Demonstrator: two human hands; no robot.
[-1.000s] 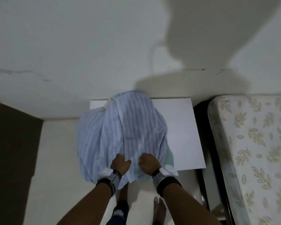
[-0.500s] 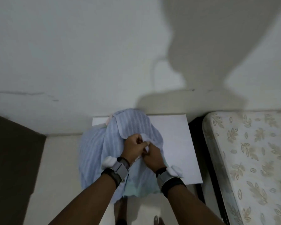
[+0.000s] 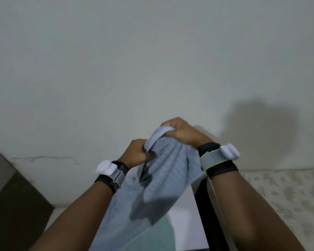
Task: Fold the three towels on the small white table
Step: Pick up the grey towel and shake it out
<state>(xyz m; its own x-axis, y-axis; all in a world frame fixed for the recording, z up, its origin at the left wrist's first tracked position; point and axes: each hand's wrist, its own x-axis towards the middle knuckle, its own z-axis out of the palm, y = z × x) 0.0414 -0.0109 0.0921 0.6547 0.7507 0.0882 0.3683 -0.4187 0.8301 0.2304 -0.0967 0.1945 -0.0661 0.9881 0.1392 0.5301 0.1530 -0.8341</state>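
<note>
A light blue striped towel [image 3: 161,180] hangs from both my hands, lifted high in front of the wall. My left hand [image 3: 137,153] grips its upper edge at the left. My right hand [image 3: 179,132] holds the same edge a little higher and to the right. The towel drapes down over the small white table [image 3: 187,220], of which only a strip shows at the lower right. A pale green towel [image 3: 158,236] lies under the blue one on the table. A third towel is not visible.
A white wall [image 3: 152,69] fills the upper view. A bed with a leaf-patterned mattress [image 3: 283,192] stands at the right, with a dark frame [image 3: 203,205] between it and the table. A dark brown panel [image 3: 11,196] stands at the left.
Both hands have gathered the blue towel's edge and raised it off the table, high toward the wall. The view has tilted upward, so most of the table has dropped out of sight.
</note>
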